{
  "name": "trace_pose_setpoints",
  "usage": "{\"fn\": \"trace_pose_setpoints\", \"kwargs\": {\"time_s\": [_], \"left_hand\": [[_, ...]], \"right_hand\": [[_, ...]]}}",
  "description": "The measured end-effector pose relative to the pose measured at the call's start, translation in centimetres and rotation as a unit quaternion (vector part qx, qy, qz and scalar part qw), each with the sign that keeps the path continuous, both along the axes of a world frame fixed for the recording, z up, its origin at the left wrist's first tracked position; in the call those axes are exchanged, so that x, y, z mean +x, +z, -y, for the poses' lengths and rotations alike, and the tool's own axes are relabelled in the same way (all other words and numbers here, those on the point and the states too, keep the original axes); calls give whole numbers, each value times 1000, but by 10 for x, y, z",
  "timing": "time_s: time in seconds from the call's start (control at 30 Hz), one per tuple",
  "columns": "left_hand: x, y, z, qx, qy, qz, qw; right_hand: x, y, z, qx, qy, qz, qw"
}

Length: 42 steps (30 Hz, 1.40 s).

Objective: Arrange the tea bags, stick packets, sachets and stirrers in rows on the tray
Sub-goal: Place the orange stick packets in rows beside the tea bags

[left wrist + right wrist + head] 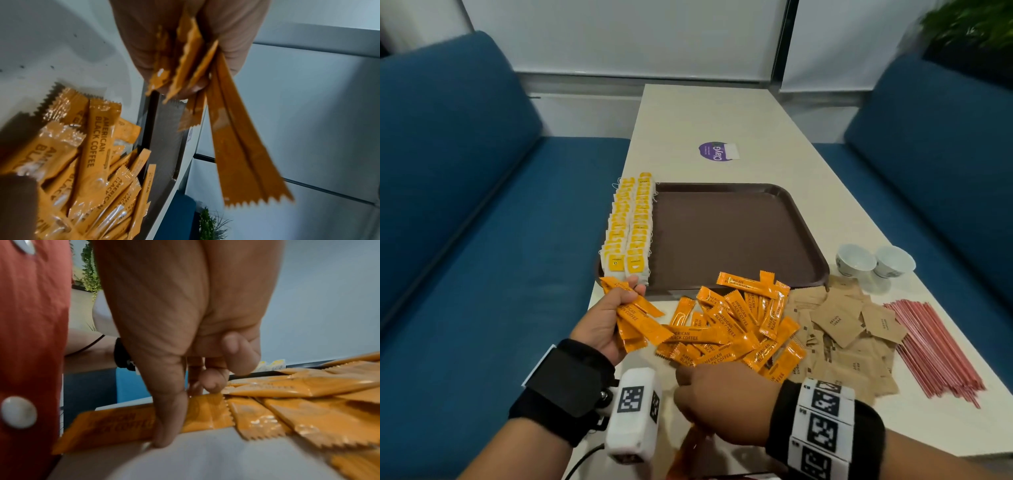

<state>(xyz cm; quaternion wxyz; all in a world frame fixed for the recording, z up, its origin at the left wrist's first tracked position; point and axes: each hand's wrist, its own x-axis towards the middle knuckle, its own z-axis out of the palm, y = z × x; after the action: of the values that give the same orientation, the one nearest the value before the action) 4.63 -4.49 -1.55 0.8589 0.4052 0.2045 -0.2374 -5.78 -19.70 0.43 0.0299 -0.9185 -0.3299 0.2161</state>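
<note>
The left hand, raised palm-up by the tray, grips several stick packets. The right hand, knuckles up, pinches 1 packet on the worktop.

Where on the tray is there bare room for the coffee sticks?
The tray is bare from the tea bag rows along its left edge across to its right rim. The table in front is crowded: coffee sticks, sugar sachets, stirrers.

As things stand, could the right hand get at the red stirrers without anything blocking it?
Probably yes, but not freely. The stirrers lie uncovered on the table's right side, nothing over them. The right hand, though, is pinching a coffee stick and would likely have to pass it on first.
</note>
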Motion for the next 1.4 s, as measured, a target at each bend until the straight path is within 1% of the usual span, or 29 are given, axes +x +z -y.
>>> {"fn": "trace_pose_setpoints", "kwargs": {"time_s": [0.13,0.23,0.3,0.37,0.4,0.47,0.5,0.57,0.63,0.7,0.77,0.83,0.9,0.97,1.07,1.13,1.2,1.33,1.4], "left_hand": [[-2,1,1,7,-1,-10,1000],[0,0,-2,-3,9,-24,1000],[2,-1,-5,-14,11,-30,999],[5,-1,-6,-18,12,-28,999],[6,-1,-6,-21,13,-28,999],[7,0,-2,-31,7,-21,999],[7,0,1,-34,1,-15,999],[7,1,12,-19,-27,6,999],[4,2,24,12,-54,34,998],[-1,5,38,22,-76,65,995],[-5,7,49,16,-108,93,990],[-7,8,56,17,-129,104,986],[-6,5,60,40,-118,120,985],[-7,2,63,75,-111,124,983],[-8,-5,66,115,-100,116,982],[-8,-7,66,129,-92,112,981],[-7,-5,66,126,-87,102,983],[-3,-5,62,66,-85,34,994],[-5,-3,62,52,-117,6,992]], "right_hand": [[2,1,1,-4,-7,4,1000],[1,10,8,28,-29,9,999],[0,22,19,62,-78,-4,995],[1,38,30,109,-156,-37,981],[2,46,35,146,-201,-58,967],[8,56,41,246,-291,-83,921],[11,57,41,296,-327,-83,894],[20,55,37,358,-378,-78,850],[31,47,30,384,-412,-78,823],[41,36,25,384,-436,-69,811],[47,27,22,370,-443,-54,815],[49,21,20,341,-437,-26,832],[49,17,19,295,-417,9,860],[49,14,16,233,-396,26,888],[50,12,10,113,-346,-4,931],[47,19,8,80,-315,7,946],[38,27,12,114,-308,25,944],[17,33,24,184,-277,64,941],[12,28,26,209,-272,75,936]]}}
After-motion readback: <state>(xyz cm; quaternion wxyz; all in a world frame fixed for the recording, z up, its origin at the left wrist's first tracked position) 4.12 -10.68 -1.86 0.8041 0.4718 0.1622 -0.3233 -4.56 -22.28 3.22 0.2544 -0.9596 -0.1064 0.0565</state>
